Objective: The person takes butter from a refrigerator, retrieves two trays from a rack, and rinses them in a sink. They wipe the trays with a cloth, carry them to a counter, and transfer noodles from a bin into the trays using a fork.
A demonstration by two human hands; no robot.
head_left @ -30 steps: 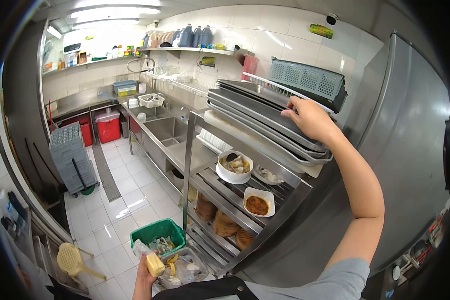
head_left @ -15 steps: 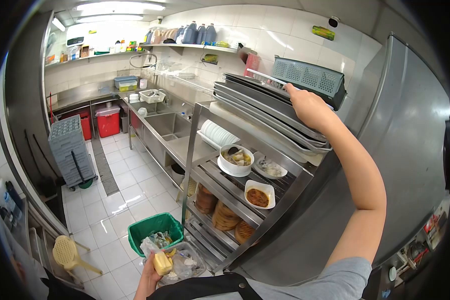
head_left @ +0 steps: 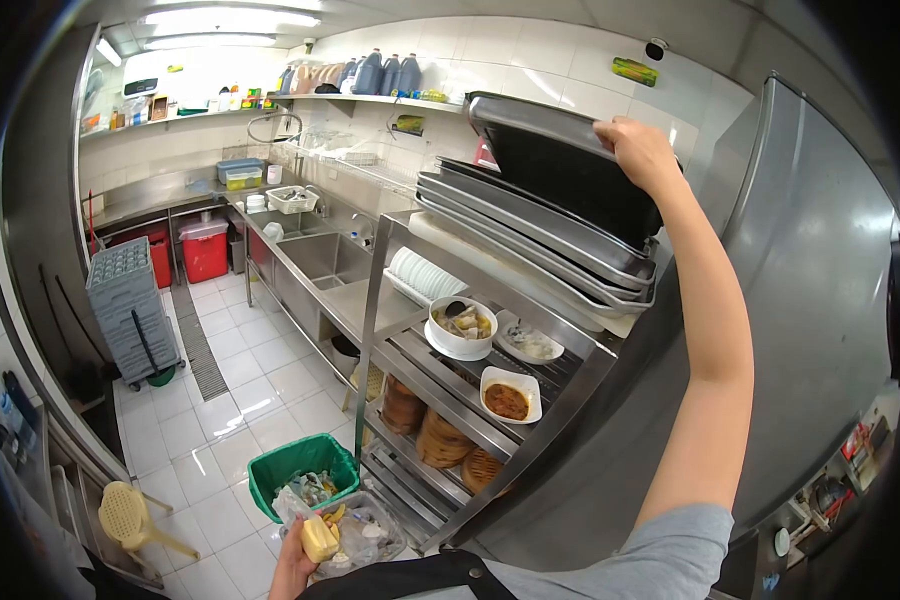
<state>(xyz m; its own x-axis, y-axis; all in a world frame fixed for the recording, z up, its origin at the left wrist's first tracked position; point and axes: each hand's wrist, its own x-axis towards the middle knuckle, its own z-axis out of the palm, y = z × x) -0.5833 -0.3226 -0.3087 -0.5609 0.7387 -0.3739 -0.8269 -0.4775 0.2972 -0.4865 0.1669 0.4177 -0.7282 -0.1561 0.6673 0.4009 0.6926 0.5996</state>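
My right hand [head_left: 638, 152] grips the upper rim of a dark baking tray [head_left: 560, 160], fingers curled over its edge. That tray stands tilted up, its dark inner face showing. Under it lie several stacked metal trays [head_left: 530, 225] on top of a steel rack. Low in the view my left hand [head_left: 292, 565] is closed around a yellow block [head_left: 320, 538], with clear plastic [head_left: 292, 503] bunched beside it. Behind that hand are a clear plastic tub [head_left: 382, 530] of scraps and a green bin [head_left: 270, 480] holding crumpled waste.
On the rack [head_left: 370, 350] stand a white soup bowl [head_left: 460, 328], a square dish of red-brown sauce [head_left: 510, 396] and bamboo steamers [head_left: 445, 437]. Left of it runs a steel sink [head_left: 330, 260]. A yellow stool [head_left: 135, 515] and stacked grey crates [head_left: 130, 305] stand on the tiled floor.
My right hand has moved up and swung the top baking tray from lying on the stack to a steep tilt, hiding the grey basket behind. The left hand still holds the yellow block.
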